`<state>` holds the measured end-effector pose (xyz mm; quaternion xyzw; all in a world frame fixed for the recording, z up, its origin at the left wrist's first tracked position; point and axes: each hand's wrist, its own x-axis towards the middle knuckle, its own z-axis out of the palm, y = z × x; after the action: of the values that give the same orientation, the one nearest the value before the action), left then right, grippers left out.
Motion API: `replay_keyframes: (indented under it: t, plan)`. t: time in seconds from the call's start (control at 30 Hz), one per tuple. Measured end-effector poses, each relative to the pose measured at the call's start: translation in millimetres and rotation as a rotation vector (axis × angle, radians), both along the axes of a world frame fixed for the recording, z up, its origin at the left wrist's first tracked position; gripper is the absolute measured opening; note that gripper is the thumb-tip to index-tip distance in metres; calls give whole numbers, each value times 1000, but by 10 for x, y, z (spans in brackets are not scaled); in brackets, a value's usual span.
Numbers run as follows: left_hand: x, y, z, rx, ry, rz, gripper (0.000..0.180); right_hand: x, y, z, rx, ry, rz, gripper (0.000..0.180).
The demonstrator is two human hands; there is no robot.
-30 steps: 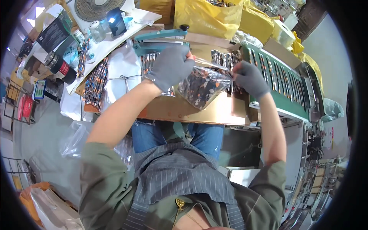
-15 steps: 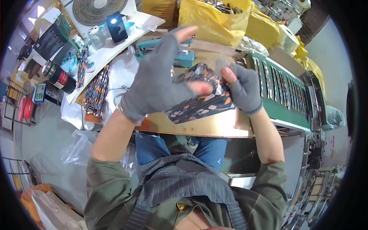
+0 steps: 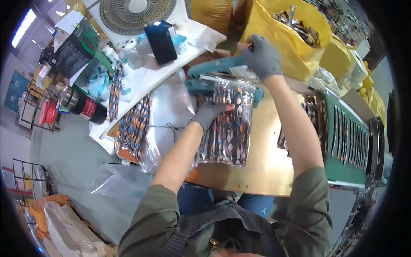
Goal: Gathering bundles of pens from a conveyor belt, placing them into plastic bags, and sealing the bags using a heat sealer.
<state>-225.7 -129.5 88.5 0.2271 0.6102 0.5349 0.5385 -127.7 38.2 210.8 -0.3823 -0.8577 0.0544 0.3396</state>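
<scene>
A clear plastic bag (image 3: 229,124) full of patterned pieces lies flat on the tan worktop (image 3: 265,171), its open end under the teal heat sealer (image 3: 214,73). My left hand (image 3: 209,113), in a grey glove, presses on the bag's left side. Gloved too, my right hand (image 3: 259,55) grips the sealer's arm near its far end, just above the bag's top edge.
A green conveyor (image 3: 351,141) with rows of patterned pieces runs along the right. Yellow sacks (image 3: 278,38) stand behind the sealer. To the left lie more patterned strips (image 3: 135,126), loose plastic bags (image 3: 171,107), a dark flask (image 3: 83,105), a fan (image 3: 137,13) and a blue box (image 3: 160,40).
The bag was held up in both hands; now it lies flat with its top under the sealer. My right hand has moved up onto the sealer arm, my left onto the bag.
</scene>
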Motion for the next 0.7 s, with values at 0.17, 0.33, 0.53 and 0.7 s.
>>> replay_keyframes:
  t: [0.17,0.33,0.53,0.7]
  plan:
    - [-220,316,-329,81,136,-2,53,227,370,-957,25,-128,-163,26]
    - [-276,263,-380,18,113,-50,45,187,331,-1138,-31,-151,-183,25]
    - [35,37,-275,91,581,201,47,291,339,-1152,-79,-107,-157,26]
    - [34,-424,-629,180,531,467,53,228,244,-1105,-171,-140,-203,25]
